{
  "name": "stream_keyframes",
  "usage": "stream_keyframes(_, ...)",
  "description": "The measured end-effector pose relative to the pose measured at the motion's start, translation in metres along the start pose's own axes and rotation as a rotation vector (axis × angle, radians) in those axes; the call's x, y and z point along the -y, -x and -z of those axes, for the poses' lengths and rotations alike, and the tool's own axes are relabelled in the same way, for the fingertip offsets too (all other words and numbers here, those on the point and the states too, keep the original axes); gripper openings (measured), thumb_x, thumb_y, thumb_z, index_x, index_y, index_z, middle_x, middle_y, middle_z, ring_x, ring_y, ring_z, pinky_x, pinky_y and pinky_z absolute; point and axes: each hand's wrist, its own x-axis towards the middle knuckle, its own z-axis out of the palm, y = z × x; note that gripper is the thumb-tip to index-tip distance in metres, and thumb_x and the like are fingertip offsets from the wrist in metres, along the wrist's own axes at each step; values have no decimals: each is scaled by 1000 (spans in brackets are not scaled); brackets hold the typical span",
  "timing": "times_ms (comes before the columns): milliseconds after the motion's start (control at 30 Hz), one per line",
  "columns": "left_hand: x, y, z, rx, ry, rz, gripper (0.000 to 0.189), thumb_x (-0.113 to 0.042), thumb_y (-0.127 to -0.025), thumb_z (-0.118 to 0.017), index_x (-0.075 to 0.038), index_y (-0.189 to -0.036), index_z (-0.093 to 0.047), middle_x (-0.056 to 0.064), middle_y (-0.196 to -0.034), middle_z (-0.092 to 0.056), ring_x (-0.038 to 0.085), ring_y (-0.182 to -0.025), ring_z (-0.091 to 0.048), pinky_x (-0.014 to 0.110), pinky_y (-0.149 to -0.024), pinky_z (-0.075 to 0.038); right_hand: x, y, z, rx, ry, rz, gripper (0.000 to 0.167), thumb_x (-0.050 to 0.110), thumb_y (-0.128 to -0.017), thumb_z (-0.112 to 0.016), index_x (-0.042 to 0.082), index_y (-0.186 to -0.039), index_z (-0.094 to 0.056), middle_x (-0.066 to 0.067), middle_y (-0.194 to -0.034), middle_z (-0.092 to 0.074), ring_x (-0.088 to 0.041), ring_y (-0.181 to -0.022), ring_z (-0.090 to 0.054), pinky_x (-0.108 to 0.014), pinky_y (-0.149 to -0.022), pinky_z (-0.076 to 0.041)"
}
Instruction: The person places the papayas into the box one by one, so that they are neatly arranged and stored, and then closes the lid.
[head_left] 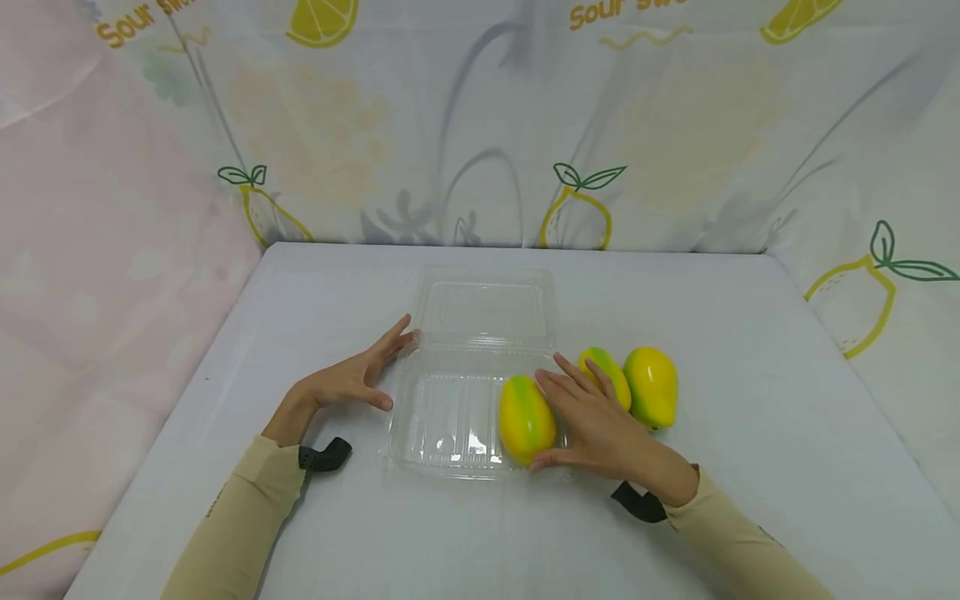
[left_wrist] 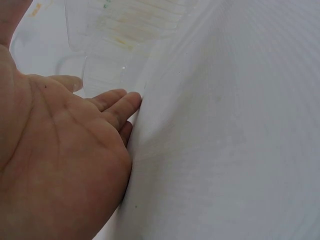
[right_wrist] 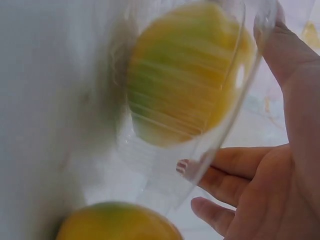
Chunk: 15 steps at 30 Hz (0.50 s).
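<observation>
A clear plastic clamshell box (head_left: 442,417) lies with its lid (head_left: 483,308) folded back. Inside, toward the right, sits a yellow-green mango (head_left: 527,421), seen through the clear wall in the right wrist view. My right hand (head_left: 600,421) reaches over the box's right side, fingers extended and thumb spread, close around the mango without curling on it. At the left rim my left hand (head_left: 352,375) is spread with fingertips right by the edge. Two more mangoes lie right of the box, one (head_left: 621,385) partly behind my right fingers, the other (head_left: 654,387) in full view.
The white table (head_left: 750,467) runs back to a hanging cloth (head_left: 420,125) with lemon prints. A pink cloth (head_left: 112,250) hangs along the left side. Dark straps (head_left: 326,456) are worn at both wrists.
</observation>
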Motion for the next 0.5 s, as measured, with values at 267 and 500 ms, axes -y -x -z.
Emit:
stream_keyframes(267,-1,0,-1,2,10,-6,125,-10,-80,-81,-17,-155,19,16,-164,9,37,-151,5,10,-111,-16,-12,1,19,-20,-11,-29,116,67,-64,-78,1,-149,-37,-12,-150,-46,-35,-149,-23,-57,-118,-11)
stream_keyframes(500,0,0,0,-1,4,-3,125,-11,-80,-80,-17,-155,19,16,-164,9,36,-151,5,18,-115,-14,-32,5,43,-89,-62,-72,117,53,-60,-88,1,-150,-35,-18,-153,-40,-37,-149,-20,-59,-117,-11)
